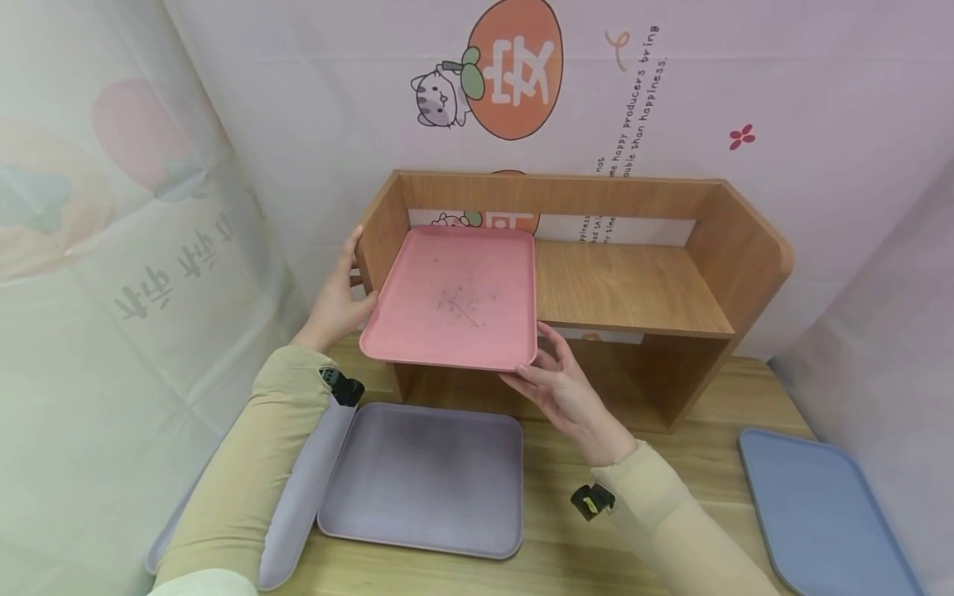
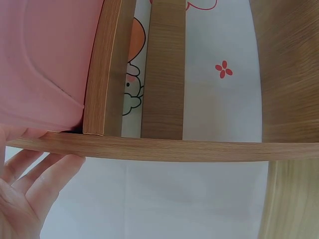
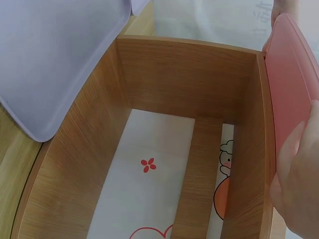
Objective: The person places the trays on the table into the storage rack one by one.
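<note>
A pink rectangular tray (image 1: 462, 298) with dark specks in its middle lies on the left part of the upper board of a wooden desk shelf (image 1: 619, 285). Its near end juts out past the board's front edge. My left hand (image 1: 339, 302) grips the shelf's left side panel, fingers on the outer face and thumb beside the tray's left rim. In the left wrist view those fingers (image 2: 47, 181) lie against the panel's outer side. My right hand (image 1: 562, 389) holds the tray's near right corner, with part of the fingers hidden beneath it.
A grey-purple tray (image 1: 425, 480) lies on the wooden table in front of the shelf. Another purple tray (image 1: 298, 505) sits partly under my left forearm. At the right edge lies a blue tray (image 1: 827, 513). Printed curtains (image 1: 335, 108) hang behind and at the sides.
</note>
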A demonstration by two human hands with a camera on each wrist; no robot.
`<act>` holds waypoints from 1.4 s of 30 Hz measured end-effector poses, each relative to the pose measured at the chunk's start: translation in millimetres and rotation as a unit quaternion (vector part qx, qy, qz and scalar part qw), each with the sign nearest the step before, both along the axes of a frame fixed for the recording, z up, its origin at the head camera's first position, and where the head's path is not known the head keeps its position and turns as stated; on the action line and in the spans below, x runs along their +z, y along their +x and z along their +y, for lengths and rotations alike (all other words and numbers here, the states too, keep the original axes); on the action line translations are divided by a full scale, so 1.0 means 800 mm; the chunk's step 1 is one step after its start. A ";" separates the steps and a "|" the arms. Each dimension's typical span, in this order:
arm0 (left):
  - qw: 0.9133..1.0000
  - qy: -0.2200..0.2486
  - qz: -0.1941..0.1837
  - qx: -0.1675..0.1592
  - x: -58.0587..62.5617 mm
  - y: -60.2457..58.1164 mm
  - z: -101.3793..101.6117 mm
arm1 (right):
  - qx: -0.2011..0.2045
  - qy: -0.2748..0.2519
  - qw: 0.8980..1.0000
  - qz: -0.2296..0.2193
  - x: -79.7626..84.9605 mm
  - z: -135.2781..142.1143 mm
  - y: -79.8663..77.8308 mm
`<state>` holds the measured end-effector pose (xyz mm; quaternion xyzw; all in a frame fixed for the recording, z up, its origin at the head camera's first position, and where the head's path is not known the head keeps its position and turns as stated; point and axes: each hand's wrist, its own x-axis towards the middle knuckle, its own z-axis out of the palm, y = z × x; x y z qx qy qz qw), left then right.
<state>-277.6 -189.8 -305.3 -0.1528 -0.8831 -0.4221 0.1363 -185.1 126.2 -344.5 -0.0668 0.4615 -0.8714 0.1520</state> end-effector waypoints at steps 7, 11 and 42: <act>1.000 -0.003 0.001 0.001 0.001 0.001 0.001 | -0.011 0.012 1.000 -0.002 0.000 0.004 0.003; 1.000 -0.005 0.005 -0.002 0.001 0.002 0.002 | -0.023 0.021 0.999 -0.006 0.000 0.010 0.006; 1.000 -0.009 0.002 0.004 0.005 0.003 0.005 | 0.077 -0.028 0.991 0.102 -0.139 0.188 0.058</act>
